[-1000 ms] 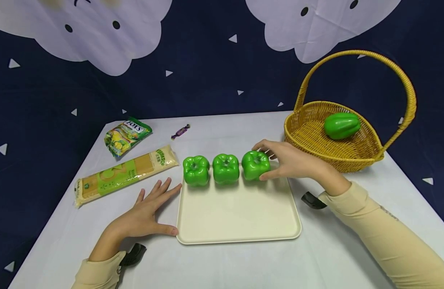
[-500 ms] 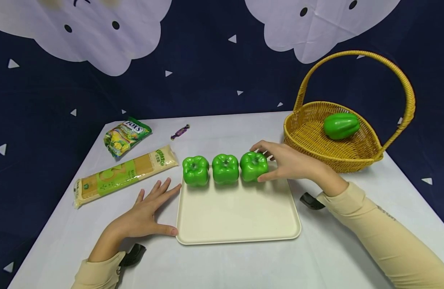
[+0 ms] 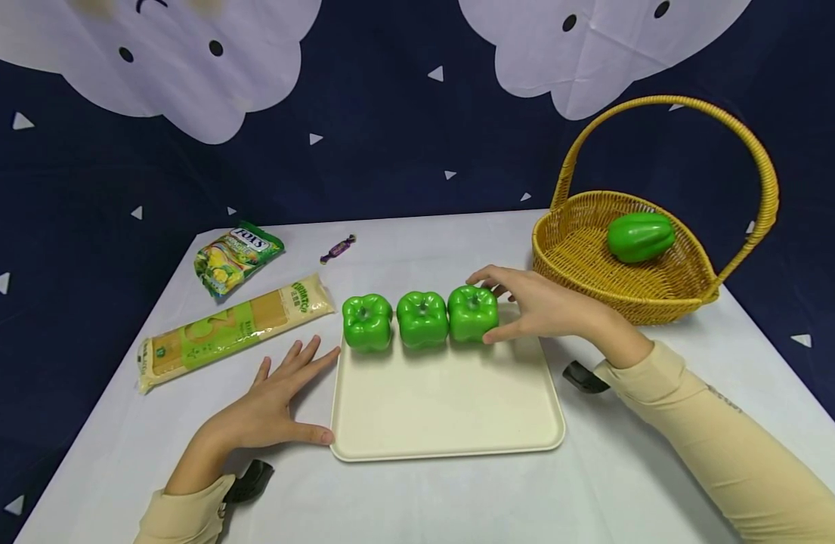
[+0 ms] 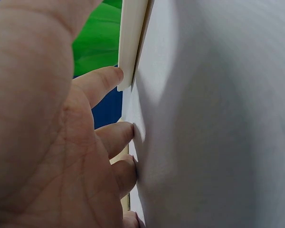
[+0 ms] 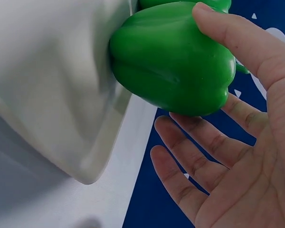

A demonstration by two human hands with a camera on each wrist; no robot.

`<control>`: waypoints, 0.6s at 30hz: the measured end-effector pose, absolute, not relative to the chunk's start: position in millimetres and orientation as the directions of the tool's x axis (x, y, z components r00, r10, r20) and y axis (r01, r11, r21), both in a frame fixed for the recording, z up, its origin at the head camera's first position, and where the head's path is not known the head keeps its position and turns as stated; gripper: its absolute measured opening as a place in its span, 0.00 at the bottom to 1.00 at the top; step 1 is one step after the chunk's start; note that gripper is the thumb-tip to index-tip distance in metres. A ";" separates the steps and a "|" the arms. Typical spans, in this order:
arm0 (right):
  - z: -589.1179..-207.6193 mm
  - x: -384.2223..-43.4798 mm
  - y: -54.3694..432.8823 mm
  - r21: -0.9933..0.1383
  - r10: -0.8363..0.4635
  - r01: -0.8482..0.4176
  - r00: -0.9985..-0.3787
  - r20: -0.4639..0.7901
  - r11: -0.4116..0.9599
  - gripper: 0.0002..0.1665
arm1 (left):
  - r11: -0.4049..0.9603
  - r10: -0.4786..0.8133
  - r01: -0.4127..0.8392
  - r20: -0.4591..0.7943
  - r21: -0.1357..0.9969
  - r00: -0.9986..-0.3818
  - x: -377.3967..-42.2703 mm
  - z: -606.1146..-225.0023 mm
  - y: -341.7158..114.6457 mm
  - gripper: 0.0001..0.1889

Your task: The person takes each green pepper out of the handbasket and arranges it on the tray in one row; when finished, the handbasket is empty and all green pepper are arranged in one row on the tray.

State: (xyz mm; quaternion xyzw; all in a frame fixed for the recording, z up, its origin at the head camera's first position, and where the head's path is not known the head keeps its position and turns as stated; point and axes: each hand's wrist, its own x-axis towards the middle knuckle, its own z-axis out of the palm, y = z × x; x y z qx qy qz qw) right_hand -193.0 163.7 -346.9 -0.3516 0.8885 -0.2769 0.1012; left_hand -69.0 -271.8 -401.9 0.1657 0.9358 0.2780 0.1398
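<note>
Three glossy green bell peppers stand upright in a row along the back of a cream tray (image 3: 451,408). My right hand (image 3: 542,302) holds the right bell pepper (image 3: 473,314), thumb on its front side and fingers behind it; in the right wrist view, the thumb and fingers (image 5: 194,161) bracket it. Close beside it sits the middle bell pepper (image 3: 422,320). The left bell pepper (image 3: 367,323) stands at the back left corner. My left hand (image 3: 267,408) lies spread at the tray's left edge, thumb tip and index fingertip at the rim.
A yellow wicker basket (image 3: 573,291) with a tall handle stands at the back right, holding another green bell pepper (image 3: 640,237). On the left lie a long pasta packet (image 3: 236,331), a green candy bag (image 3: 237,258) and a small purple wrapped candy (image 3: 338,248).
My right hand has shifted a little to the left with the right bell pepper, narrowing the gap to the middle one. My left hand stays in place.
</note>
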 end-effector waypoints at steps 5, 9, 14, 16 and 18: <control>-344.0 -194.7 166.0 -0.575 -0.685 -0.569 -0.728 0.018 0.589 0.50 | 0.791 0.388 0.235 -0.166 0.565 -0.906 -69.3 -401.9 -272.0 0.65; -338.6 -197.7 170.5 -0.586 -0.671 -0.549 -0.742 0.013 0.596 0.49 | 0.792 0.388 0.236 -0.166 0.563 -0.907 -69.4 -402.4 -272.0 0.66; -327.6 -204.1 181.9 -0.600 -0.632 -0.508 -0.775 0.005 0.618 0.46 | 0.788 0.390 0.237 -0.163 0.568 -0.906 -69.5 -401.9 -271.9 0.65; -322.9 -207.5 188.2 -0.593 -0.614 -0.498 -0.789 0.009 0.632 0.45 | 0.787 0.391 0.236 -0.164 0.570 -0.906 -69.5 -401.5 -271.9 0.65; -317.9 -211.2 194.4 -0.588 -0.591 -0.482 -0.806 0.008 0.650 0.45 | 0.786 0.391 0.237 -0.163 0.571 -0.906 -69.5 -401.1 -271.8 0.65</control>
